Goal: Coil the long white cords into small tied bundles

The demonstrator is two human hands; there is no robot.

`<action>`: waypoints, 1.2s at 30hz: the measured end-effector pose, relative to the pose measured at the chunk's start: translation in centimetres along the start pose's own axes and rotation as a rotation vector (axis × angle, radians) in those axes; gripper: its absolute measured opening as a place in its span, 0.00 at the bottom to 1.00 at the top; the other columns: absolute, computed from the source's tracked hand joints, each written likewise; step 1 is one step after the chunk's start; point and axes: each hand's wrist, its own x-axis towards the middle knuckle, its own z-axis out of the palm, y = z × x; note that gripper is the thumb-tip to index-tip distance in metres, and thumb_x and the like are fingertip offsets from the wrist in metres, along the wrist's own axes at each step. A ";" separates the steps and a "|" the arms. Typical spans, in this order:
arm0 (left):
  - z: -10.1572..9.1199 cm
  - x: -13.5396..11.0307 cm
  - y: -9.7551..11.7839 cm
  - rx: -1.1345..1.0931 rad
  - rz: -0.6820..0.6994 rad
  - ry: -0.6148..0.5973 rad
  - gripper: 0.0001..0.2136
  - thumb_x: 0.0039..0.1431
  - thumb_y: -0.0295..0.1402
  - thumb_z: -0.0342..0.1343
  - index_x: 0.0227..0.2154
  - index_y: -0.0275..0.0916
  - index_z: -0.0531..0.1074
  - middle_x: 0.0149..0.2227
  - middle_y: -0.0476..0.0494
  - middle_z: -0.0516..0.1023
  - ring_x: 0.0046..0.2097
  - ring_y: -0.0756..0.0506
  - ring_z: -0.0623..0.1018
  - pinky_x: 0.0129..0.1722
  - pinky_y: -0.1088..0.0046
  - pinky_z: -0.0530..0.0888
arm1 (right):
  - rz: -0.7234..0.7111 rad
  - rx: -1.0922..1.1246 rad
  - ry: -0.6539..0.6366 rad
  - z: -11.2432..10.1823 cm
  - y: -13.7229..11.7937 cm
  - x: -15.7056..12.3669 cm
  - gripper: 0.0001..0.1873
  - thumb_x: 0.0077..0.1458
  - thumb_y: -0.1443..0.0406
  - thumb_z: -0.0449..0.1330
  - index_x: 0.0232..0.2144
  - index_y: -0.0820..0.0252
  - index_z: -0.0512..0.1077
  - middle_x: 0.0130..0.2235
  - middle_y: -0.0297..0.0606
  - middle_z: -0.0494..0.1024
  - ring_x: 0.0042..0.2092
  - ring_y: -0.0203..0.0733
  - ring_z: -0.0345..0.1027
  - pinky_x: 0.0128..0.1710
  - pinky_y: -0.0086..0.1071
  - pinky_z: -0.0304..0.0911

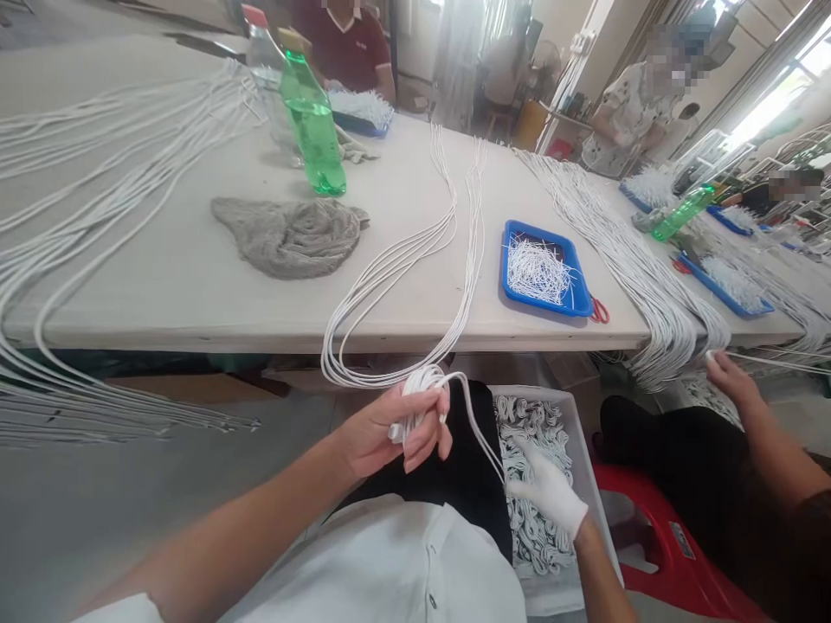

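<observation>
My bare left hand [406, 428] is closed around a small coil of white cable [425, 381], in front of my body below the table edge. From that coil a doubled length of cable runs down to the right, to my white-gloved right hand [545, 489]. The cable reaches the gloved thumb, where the hand appears to grip it; some fingers are stretched out. Below the right hand is a pale bin [575, 411] full of bundled cables [536, 536]. Near my left hand, a loop of several white cables [383, 260] hangs over the table edge.
On the table [402, 303] are a grey cloth [292, 238], a green bottle [313, 130], a blue tray [577, 298] of short white pieces and red-handled scissors [600, 311]. Long cables [590, 216] lie on both sides. A co-worker's hand [733, 381] and a red stool [675, 528] are close on the right.
</observation>
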 end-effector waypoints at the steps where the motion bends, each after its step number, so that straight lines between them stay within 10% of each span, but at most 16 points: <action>1: 0.2 0.0 -0.5 -0.013 -0.037 -0.030 0.11 0.63 0.31 0.48 0.29 0.33 0.71 0.11 0.53 0.66 0.14 0.52 0.68 0.29 0.69 0.72 | -0.019 0.027 0.010 0.0 -0.8 0.7 0.30 0.54 0.58 0.61 0.58 0.50 0.61 0.57 0.42 0.67 0.58 0.54 0.61 0.55 0.48 0.62; 5: 0.8 0.0 -2.2 -0.048 -0.146 -0.103 0.11 0.63 0.32 0.49 0.28 0.32 0.72 0.11 0.53 0.65 0.12 0.53 0.65 0.22 0.74 0.66 | -0.242 0.217 0.037 0.3 -4.7 4.2 0.38 0.53 0.58 0.62 0.63 0.54 0.53 0.62 0.44 0.60 0.63 0.52 0.53 0.63 0.50 0.48; 8: 0.9 -0.2 -2.7 -0.037 -0.191 -0.115 0.13 0.63 0.34 0.49 0.28 0.32 0.72 0.11 0.52 0.65 0.12 0.52 0.65 0.22 0.73 0.66 | -0.379 0.456 -0.122 0.9 -7.0 6.4 0.37 0.55 0.59 0.60 0.63 0.56 0.51 0.59 0.45 0.65 0.54 0.47 0.66 0.55 0.43 0.61; 18: 0.3 -0.1 -3.0 0.124 -0.246 -0.188 0.11 0.54 0.39 0.58 0.28 0.33 0.75 0.16 0.45 0.73 0.23 0.44 0.76 0.35 0.64 0.72 | -0.260 0.265 -0.160 0.8 -8.7 6.5 0.22 0.62 0.64 0.47 0.58 0.57 0.62 0.44 0.39 0.79 0.44 0.43 0.74 0.48 0.37 0.66; 27: -1.3 -0.4 -2.5 -0.093 -0.201 -0.262 0.12 0.59 0.39 0.54 0.37 0.33 0.73 0.08 0.56 0.60 0.10 0.53 0.58 0.15 0.77 0.58 | -0.169 0.507 -0.174 0.3 -4.9 8.2 0.14 0.58 0.58 0.56 0.33 0.61 0.76 0.26 0.34 0.74 0.28 0.36 0.67 0.30 0.29 0.64; 34: -1.0 -0.4 -2.8 -0.117 -0.154 -0.206 0.13 0.57 0.37 0.55 0.22 0.35 0.71 0.08 0.51 0.64 0.20 0.45 0.76 0.44 0.60 0.71 | 0.006 0.568 0.058 0.3 -1.8 7.1 0.16 0.60 0.55 0.54 0.37 0.61 0.74 0.20 0.29 0.64 0.21 0.32 0.55 0.20 0.27 0.54; 36: -0.9 -0.6 -2.5 -0.138 -0.143 -0.239 0.10 0.58 0.35 0.53 0.28 0.33 0.74 0.06 0.56 0.58 0.14 0.50 0.70 0.36 0.67 0.73 | 0.015 0.539 0.120 0.1 -0.5 7.3 0.16 0.60 0.55 0.53 0.38 0.61 0.74 0.21 0.29 0.65 0.21 0.32 0.55 0.20 0.27 0.55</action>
